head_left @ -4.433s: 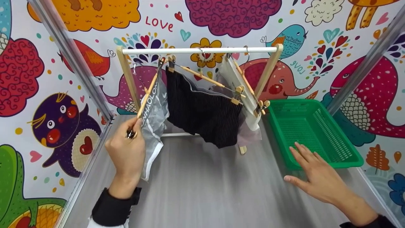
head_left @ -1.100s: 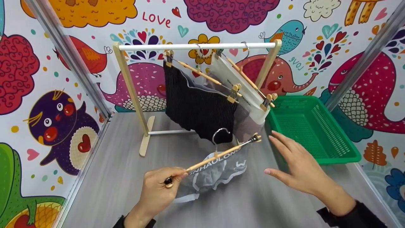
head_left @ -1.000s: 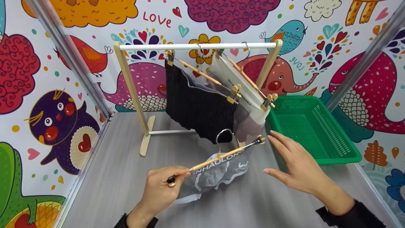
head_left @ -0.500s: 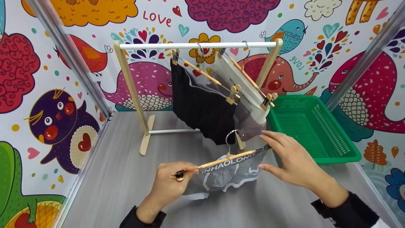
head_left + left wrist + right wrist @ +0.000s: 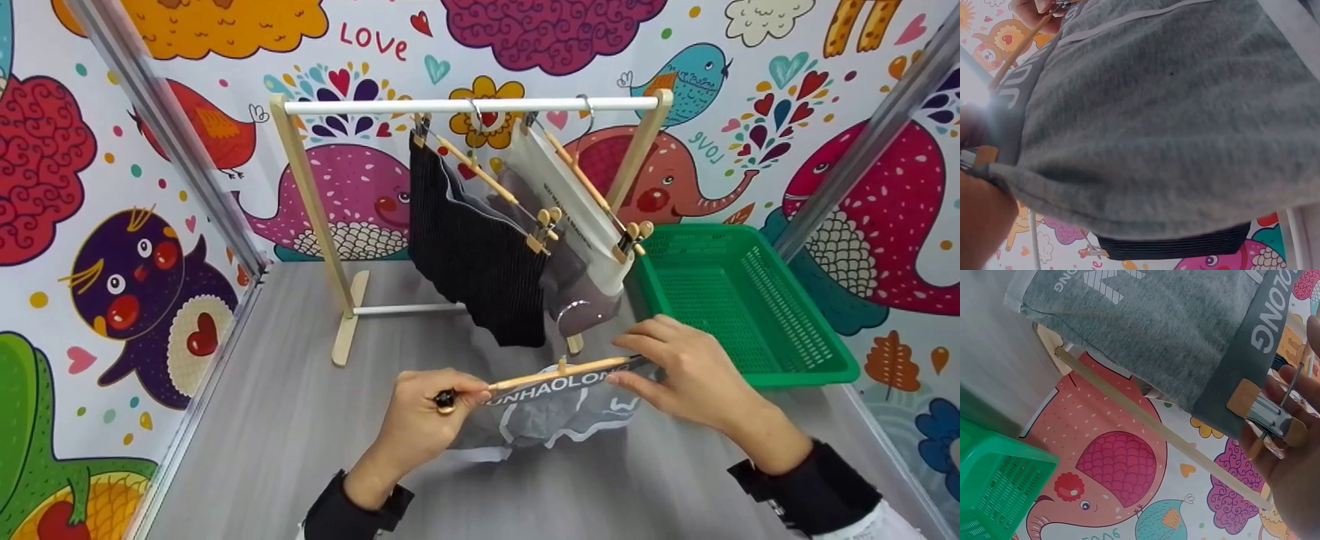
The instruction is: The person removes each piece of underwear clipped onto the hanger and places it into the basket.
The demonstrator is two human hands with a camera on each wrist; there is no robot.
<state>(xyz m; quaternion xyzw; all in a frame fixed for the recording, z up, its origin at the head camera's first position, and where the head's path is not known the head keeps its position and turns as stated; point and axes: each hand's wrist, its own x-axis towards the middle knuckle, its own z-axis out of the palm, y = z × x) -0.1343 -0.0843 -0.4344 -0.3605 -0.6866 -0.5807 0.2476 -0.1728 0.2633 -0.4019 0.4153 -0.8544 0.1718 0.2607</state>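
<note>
Right fingers (image 5: 648,347) now in round one clip (image 5: 1267,415) of the hanger (image 5: 574,370), left fingers (image 5: 463,383) pinching its opposite end.

White glare (image 5: 974,97), dim wrist views

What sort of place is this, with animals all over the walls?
Probably a small booth set up for hanging-up work: metal posts frame the cartoon walls, and clothes hang from a little rack beside a green basket.
</note>
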